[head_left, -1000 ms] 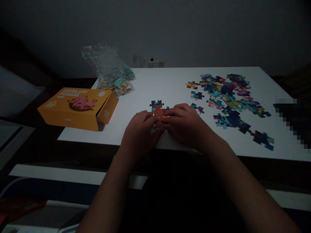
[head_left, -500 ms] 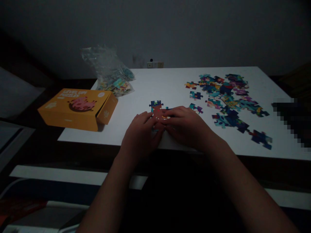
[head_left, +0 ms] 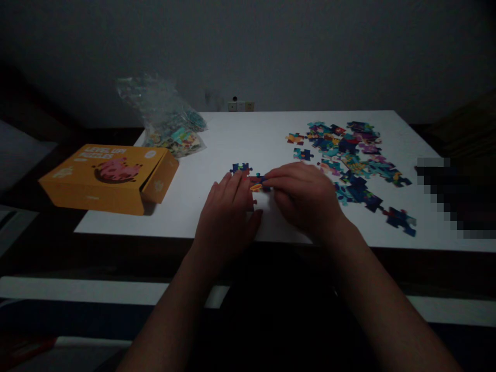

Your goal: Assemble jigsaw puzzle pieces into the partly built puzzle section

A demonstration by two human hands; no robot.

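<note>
My left hand (head_left: 226,213) lies flat, fingers stretched out, over a small group of jigsaw pieces (head_left: 241,168) near the table's front edge. Its fingers hide most of that group; a dark blue top edge and a bit of the right side show. My right hand (head_left: 308,195) is closed, its fingertips pinching a dark blue and red puzzle piece (head_left: 256,181) with a yellow-orange shape on it. That piece touches the right side of the group, by the left fingertips. Whether it is locked in, I cannot tell.
Loose and overlapping puzzle pieces (head_left: 354,160) spread over the right side of the white table (head_left: 228,137). At the left edge stands a yellow puzzle box (head_left: 93,194) with its end flap open. Behind it a clear plastic bag (head_left: 170,121) holds more pieces. A pixelated dark area lies far right.
My left hand has flattened over the joined pieces. My right hand has drawn back slightly and now pinches the piece at their right side. The whole view has shifted a little.
</note>
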